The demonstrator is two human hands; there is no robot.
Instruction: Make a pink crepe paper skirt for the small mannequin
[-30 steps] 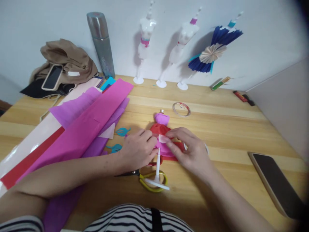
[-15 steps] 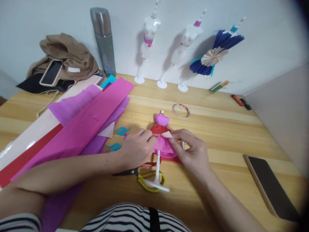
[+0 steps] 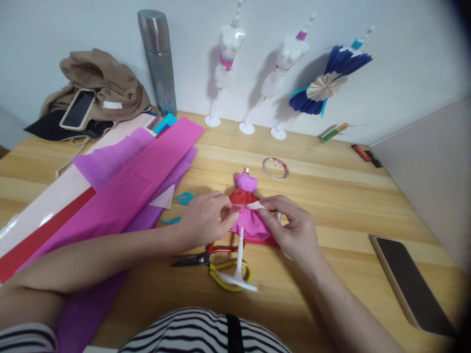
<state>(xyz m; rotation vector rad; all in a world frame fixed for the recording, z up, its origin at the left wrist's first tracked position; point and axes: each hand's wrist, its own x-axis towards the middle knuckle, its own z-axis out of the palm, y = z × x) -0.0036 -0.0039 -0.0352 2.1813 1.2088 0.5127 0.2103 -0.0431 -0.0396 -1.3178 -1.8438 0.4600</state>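
Observation:
A small dress form in a layered paper dress (image 3: pixel 253 224), purple on top, red at the waist and pink below, stands before me on a white stand (image 3: pixel 240 260). Across its front runs a narrow strip of pale pink paper (image 3: pixel 253 206). My right hand (image 3: pixel 290 223) pinches the strip's right end between thumb and fingers. At the left end, my left hand (image 3: pixel 208 218) is closed on the strip by the skirt, its fingertips partly hidden. Scissors (image 3: pixel 224 264) with red and yellow handles lie under the stand. Teal paper leaf shapes (image 3: pixel 186 198) sit beside my left hand.
Pink, purple, red and white paper sheets (image 3: pixel 147 176) cover the left side. Behind are a flask (image 3: pixel 158 63), a brown cloth bag (image 3: pixel 103 78) and several dress forms (image 3: pixel 226 54). A tape roll (image 3: pixel 275 168) lies beyond my hands; a phone (image 3: pixel 410 282) rests at the right.
My left hand's fingers have shifted, the thumb now extended lower against the skirt. The pale strip lies flatter across the dress, and my right hand has hardly moved.

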